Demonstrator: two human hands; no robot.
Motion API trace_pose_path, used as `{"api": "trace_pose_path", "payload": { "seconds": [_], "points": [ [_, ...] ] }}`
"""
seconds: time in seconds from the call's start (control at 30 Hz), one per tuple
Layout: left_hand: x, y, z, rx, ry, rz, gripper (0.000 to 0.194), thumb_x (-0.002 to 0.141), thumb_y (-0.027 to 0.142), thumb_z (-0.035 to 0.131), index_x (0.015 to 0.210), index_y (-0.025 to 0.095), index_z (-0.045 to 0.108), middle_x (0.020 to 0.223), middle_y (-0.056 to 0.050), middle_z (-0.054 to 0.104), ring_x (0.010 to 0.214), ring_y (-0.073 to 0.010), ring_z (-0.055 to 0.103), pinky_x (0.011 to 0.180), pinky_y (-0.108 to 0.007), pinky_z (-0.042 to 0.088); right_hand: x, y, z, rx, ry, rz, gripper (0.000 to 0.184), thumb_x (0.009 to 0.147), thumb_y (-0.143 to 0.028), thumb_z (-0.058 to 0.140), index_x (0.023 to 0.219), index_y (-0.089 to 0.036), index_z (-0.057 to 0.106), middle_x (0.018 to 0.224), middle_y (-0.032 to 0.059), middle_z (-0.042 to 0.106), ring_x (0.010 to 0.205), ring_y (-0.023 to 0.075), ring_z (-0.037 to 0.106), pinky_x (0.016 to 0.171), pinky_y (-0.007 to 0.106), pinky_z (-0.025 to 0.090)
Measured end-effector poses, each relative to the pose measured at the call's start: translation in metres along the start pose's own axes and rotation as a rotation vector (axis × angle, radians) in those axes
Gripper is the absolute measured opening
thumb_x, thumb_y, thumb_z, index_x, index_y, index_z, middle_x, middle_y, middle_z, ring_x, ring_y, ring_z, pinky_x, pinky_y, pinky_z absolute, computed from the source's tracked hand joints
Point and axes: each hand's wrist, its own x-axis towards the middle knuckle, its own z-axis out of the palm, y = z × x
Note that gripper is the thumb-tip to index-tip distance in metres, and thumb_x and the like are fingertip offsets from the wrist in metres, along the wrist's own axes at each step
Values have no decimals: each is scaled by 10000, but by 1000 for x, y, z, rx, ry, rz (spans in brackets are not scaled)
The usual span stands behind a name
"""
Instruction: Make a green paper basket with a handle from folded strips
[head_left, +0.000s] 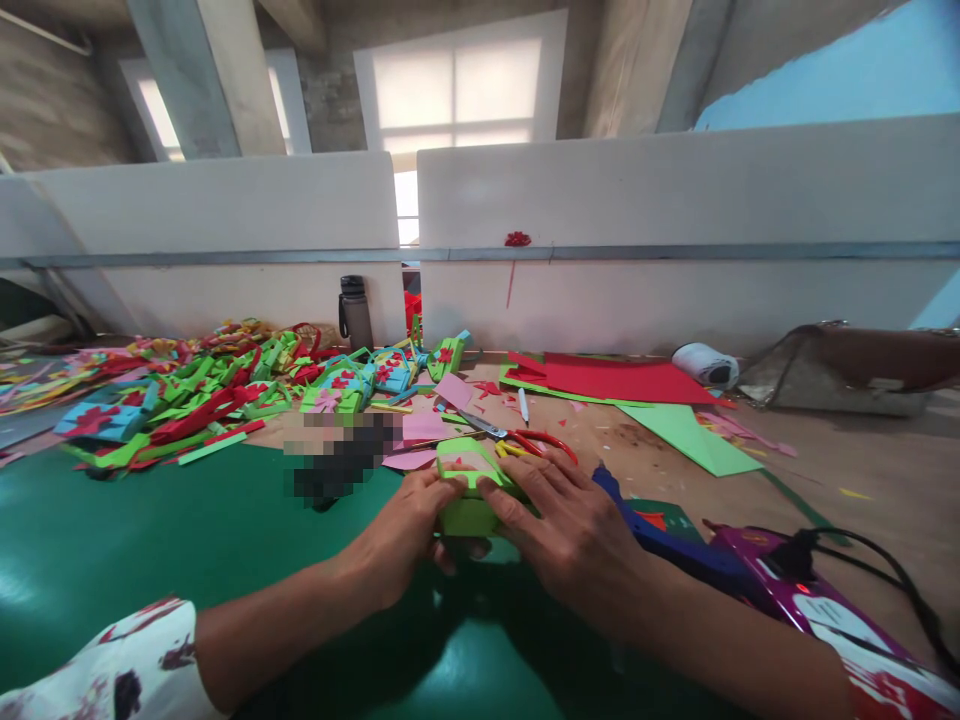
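Observation:
A small light-green paper box [469,517] with a thin paper strip arched above it is between my two hands. My left hand [405,530] grips its left side, with the thumb on the rim and the fingers curled under. From the right, my right hand [570,525] holds it, fingertips on the top edge. Behind that hand lie scissors [540,442] with red handles, blades pointing left. Pink paper pieces [424,430] rest just beyond the box. To the right, a blue glue gun [660,535] lies partly behind my right forearm.
Finished-looking paper baskets [330,385] and colourful strips [217,385] are heaped at left. A bottle [356,318] stands behind them. Red sheets [622,378], a white roll [705,364], a handbag [847,375] and a purple power strip [772,575] with a cord occupy the right side.

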Motion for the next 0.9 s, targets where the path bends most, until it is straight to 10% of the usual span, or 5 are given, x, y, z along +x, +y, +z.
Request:
{"api": "trace_pose_path", "payload": {
  "seconds": [0.17,0.43,0.6,0.9],
  "points": [
    [6,-4,-8,-40,101,74,370,822,355,492,1107,122,531,912,-96,641,631,-178,629,449,-228,436,5,4,-10,200,127,199,382,906,-229,464,1269,-112,465,1233,199,519,1165,302,475,960,527,386],
    [-2,-3,-5,12,193,208,384,864,412,464,1083,109,552,967,-116,622,715,-187,606,522,-264,466,16,7,-9,1149,134,1048,725,774,-434,643,1372,-220,293,1366,159,447,1222,293,465,976,495,410],
    [-14,0,3,374,164,442,361,863,423,480,1076,156,599,842,-56,634,700,-168,554,613,-263,468,30,-8,-23,1444,166,1217,770,667,-425,739,1316,-205,387,1226,119,586,1106,268,561,918,411,456],
    [-11,-11,1,560,128,648,367,916,359,413,1253,247,508,1234,-65,551,769,-163,556,803,-318,452,30,-9,-22,1559,322,1362,682,699,-331,710,1300,-225,405,1135,51,626,913,206,629,734,331,512]
  ]
}}
